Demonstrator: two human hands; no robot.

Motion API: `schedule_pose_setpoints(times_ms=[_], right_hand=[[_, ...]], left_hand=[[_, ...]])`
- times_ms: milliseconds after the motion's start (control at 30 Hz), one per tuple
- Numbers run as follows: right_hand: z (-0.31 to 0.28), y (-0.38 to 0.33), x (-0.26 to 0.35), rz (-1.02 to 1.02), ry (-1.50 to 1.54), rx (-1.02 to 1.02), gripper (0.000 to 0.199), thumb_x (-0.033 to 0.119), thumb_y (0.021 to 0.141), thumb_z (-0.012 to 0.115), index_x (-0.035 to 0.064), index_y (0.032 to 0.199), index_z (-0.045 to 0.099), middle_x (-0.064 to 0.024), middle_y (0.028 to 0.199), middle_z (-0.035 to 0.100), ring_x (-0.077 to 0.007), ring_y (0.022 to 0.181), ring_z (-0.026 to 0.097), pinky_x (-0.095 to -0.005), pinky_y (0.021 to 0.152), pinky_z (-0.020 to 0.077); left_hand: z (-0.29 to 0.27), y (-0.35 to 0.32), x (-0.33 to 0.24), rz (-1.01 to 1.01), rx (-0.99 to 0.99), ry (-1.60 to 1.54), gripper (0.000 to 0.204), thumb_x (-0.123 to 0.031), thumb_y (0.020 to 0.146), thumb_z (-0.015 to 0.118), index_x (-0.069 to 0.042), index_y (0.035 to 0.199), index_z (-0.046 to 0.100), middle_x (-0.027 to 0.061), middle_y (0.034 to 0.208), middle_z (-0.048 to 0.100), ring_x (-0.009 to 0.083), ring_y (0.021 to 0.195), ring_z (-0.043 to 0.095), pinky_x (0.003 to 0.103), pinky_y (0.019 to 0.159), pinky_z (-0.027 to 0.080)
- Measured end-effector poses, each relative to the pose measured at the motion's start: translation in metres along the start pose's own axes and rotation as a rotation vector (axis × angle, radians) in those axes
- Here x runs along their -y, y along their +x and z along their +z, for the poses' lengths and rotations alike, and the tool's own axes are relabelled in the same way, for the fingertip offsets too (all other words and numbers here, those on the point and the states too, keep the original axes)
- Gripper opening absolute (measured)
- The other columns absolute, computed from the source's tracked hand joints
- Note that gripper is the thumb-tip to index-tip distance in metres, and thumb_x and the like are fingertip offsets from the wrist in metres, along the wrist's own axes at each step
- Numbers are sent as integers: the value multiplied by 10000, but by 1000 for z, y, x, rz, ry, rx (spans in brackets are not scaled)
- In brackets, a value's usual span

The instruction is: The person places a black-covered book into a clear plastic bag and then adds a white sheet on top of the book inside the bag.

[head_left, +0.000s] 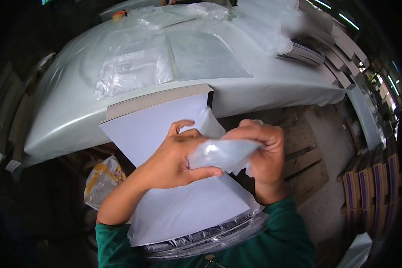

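Both hands are raised over a stack of white sheets (187,219), whose near end is wrapped in clear plastic. My left hand (172,158) grips crumpled translucent plastic film (221,154), its thumb stretched along the lower edge and its other fingers curled. On the other side, my right hand (263,147) pinches the film's right end, slightly blurred. A loose peak of the same film rises behind the hands. Beyond them, a white panel (140,129) with a thick grey-beige far edge rests against the table's front. Part of the panel and sheets is hidden by my hands.
The plastic-covered table (272,89) spans the view, with flat clear bags (205,56) on it and an orange tape roll (119,15) at the back. Grey boards (306,53) are stacked at right. A crumpled bag (105,181), wooden pallet (301,156) and cartons (373,183) stand lower down.
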State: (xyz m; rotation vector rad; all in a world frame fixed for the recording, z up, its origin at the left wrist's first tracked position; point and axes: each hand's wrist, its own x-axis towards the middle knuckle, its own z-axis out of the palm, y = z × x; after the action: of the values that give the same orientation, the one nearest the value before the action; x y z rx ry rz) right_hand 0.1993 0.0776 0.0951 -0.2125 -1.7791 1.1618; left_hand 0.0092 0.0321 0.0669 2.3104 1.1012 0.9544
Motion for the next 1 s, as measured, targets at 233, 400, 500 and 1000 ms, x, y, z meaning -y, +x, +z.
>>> schedule_pose_setpoints(times_ms=[233, 400, 500, 1000], right_hand=[[29, -19, -117, 849, 890, -502, 320, 371, 872, 480, 104, 696, 483, -13, 649, 477, -114, 593, 487, -282, 574, 440], [93, -4, -96, 912, 819, -384, 259, 300, 896, 441, 53, 859, 510, 0, 700, 480, -105, 594, 464, -244, 556, 411], [85, -15, -107, 850, 918, -302, 267, 311, 898, 435, 81, 777, 495, 15, 645, 437, -97, 581, 424, -234, 542, 374], [12, -18, -83, 452, 277, -237, 281, 219, 823, 594, -23, 964, 613, 0, 749, 585, -51, 728, 502, -197, 668, 406]], left_hand=[[12, -10, 17, -78, -602, -703, 423, -225, 752, 574, 29, 1079, 486, 81, 1005, 505, 145, 879, 534, 282, 779, 451], [64, -8, 25, 347, -801, 470, 238, -195, 778, 573, -24, 938, 529, 35, 914, 519, 117, 822, 526, 258, 734, 447], [68, -6, 22, 530, -684, 444, 176, -203, 810, 547, -33, 838, 510, 16, 778, 501, 119, 711, 510, 253, 658, 438], [39, -66, 46, -591, -427, -238, 222, -230, 858, 537, -34, 769, 480, 13, 653, 464, 101, 626, 369, 218, 589, 326]])
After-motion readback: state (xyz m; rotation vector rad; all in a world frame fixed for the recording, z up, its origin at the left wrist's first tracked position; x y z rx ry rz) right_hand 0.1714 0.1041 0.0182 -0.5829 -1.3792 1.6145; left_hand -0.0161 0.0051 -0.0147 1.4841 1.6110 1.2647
